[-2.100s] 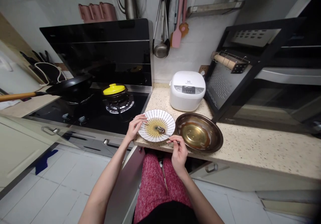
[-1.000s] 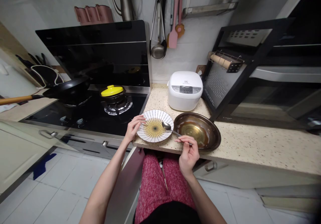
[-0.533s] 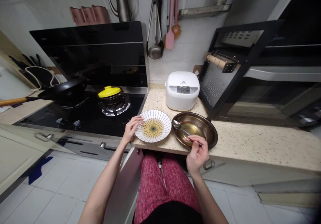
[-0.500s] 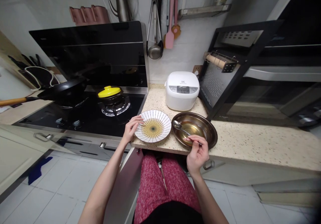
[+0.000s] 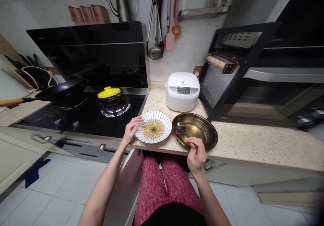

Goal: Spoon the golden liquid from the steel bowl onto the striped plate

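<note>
Speckled kitchen countertop [image 5: 255, 148], with a metal pan [image 5: 213, 136], a striped plate [image 5: 165, 119] and a spoon [image 5: 181, 126] in use.
To the left, a gas cooktop [image 5: 92, 113] is occupied by a black wok [image 5: 63, 89] and a yellow-lidded pot [image 5: 108, 92]; a white rice cooker [image 5: 183, 99] is set farther back, perhaps out of the hands' way. The pan is placed just beside the plate, apparently so that both can be reached with one spoon. Over the plate's left rim the fingers of the left hand [image 5: 131, 130] are laid, probably to steady it; whether the rim is gripped from below cannot be told. By the right hand [image 5: 196, 155], closed on its handle, the spoon is held tilted over the pan. On the rice cooker an Electrolux-like emblem [image 5: 183, 82] is shown; the word beneath is too small to be read.
</note>
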Demonstrator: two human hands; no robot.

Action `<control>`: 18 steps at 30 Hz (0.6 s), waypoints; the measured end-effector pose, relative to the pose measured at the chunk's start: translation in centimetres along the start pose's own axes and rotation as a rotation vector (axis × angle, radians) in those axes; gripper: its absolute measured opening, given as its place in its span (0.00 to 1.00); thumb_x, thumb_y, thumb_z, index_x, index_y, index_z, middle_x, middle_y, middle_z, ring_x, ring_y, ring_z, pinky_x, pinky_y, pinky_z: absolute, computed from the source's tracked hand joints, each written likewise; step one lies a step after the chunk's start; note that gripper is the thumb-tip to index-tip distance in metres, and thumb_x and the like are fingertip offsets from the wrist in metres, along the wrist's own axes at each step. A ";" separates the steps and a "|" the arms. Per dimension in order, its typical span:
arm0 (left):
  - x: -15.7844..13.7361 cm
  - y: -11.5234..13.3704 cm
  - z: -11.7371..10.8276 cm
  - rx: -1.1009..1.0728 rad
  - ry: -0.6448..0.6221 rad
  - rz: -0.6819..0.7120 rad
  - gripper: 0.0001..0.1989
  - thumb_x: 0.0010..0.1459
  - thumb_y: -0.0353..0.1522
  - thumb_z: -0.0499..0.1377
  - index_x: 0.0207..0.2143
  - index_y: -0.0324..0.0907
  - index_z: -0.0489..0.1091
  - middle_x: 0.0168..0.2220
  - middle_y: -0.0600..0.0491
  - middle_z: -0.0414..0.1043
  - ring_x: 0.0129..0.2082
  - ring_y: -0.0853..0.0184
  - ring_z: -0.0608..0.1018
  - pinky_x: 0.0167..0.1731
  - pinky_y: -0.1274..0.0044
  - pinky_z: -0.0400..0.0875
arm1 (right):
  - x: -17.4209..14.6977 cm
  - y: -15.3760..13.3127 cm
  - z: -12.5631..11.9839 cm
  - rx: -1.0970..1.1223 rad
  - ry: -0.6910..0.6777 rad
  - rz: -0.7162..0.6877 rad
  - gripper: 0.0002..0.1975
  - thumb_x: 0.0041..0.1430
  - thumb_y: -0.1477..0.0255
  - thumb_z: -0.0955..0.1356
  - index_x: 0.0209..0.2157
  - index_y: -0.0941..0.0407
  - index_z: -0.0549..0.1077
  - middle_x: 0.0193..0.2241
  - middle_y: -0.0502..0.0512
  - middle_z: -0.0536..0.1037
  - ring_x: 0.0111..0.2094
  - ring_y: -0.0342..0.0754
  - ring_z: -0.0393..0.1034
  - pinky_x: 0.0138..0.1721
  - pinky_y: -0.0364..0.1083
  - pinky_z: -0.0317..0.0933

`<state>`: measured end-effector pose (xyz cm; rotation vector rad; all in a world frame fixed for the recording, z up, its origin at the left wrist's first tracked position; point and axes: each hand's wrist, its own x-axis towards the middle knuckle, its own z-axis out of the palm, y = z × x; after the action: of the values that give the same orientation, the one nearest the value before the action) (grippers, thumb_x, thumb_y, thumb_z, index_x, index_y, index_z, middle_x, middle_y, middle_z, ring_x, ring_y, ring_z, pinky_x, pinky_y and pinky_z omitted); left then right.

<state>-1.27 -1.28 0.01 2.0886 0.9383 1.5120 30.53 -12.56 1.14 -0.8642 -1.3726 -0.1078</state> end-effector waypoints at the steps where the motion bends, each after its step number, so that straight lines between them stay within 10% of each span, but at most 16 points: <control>1: 0.0 0.0 0.0 -0.002 0.002 0.001 0.19 0.71 0.41 0.54 0.40 0.42 0.83 0.47 0.42 0.82 0.59 0.50 0.76 0.61 0.54 0.68 | 0.0 0.0 0.0 -0.008 -0.016 -0.037 0.11 0.70 0.80 0.62 0.42 0.53 0.74 0.34 0.55 0.79 0.36 0.50 0.75 0.38 0.50 0.71; 10: 0.0 0.0 0.1 -0.007 0.006 0.003 0.19 0.71 0.41 0.54 0.40 0.42 0.83 0.47 0.43 0.82 0.59 0.50 0.76 0.61 0.53 0.68 | -0.2 0.8 -0.1 -0.051 -0.173 -0.266 0.18 0.65 0.85 0.61 0.47 0.54 0.75 0.34 0.57 0.80 0.37 0.51 0.78 0.37 0.51 0.71; 18: 0.0 -0.1 0.0 -0.011 -0.001 0.005 0.18 0.71 0.41 0.54 0.40 0.42 0.82 0.47 0.42 0.82 0.59 0.50 0.76 0.61 0.54 0.68 | -0.1 -0.6 0.4 0.025 0.031 -0.020 0.11 0.70 0.79 0.62 0.42 0.53 0.75 0.34 0.55 0.79 0.36 0.50 0.76 0.39 0.51 0.71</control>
<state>-1.27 -1.27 -0.06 2.0856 0.9233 1.5149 29.89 -12.80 1.27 -0.8256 -1.3515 -0.1187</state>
